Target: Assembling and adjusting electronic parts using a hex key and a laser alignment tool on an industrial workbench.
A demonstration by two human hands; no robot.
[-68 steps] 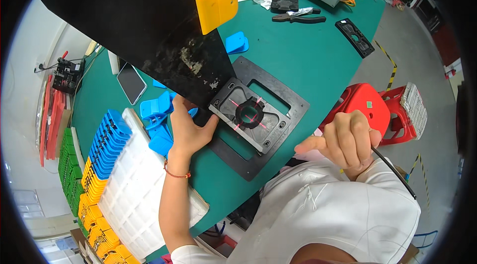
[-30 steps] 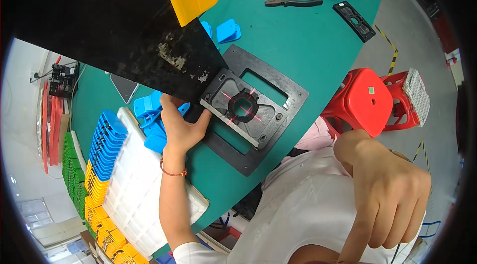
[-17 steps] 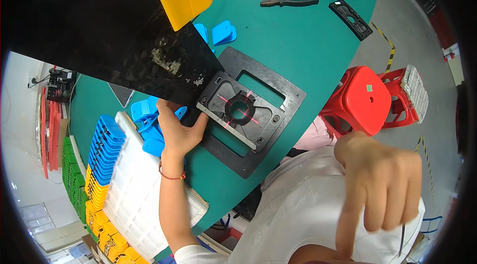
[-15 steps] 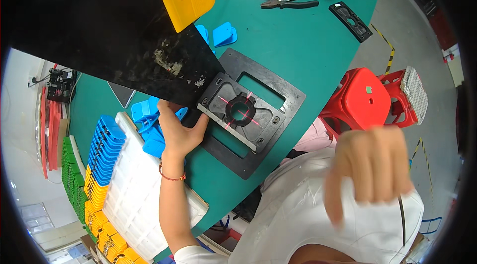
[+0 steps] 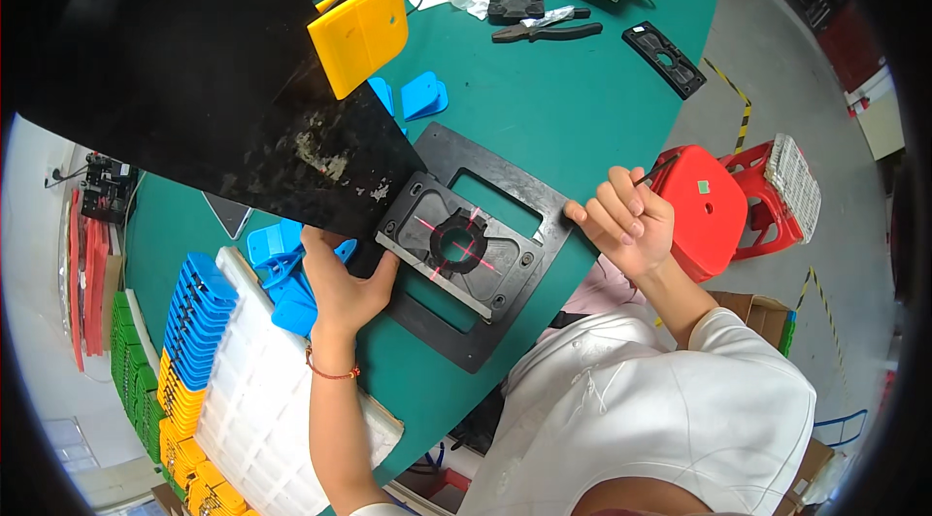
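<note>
My left grip (image 5: 340,283) has its thumb spread along the edge of the grey plate (image 5: 493,262), at the foot of the black upright panel (image 5: 223,79); the fingers pass behind it, so I can't tell whether they close on anything. The plate lies on the flat black frame (image 5: 495,173), just beside the table's (image 5: 544,89) near edge. I'd judge plate and frame rigid and fairly heavy, smooth enough to slide, hardly fragile. I'd take them by their straight outer edges, clear of the round opening. My right grip (image 5: 629,225), out over that near edge, pinches a thin black rod (image 5: 662,167): likely light, easily twisted between fingertips, best held near its end.
</note>
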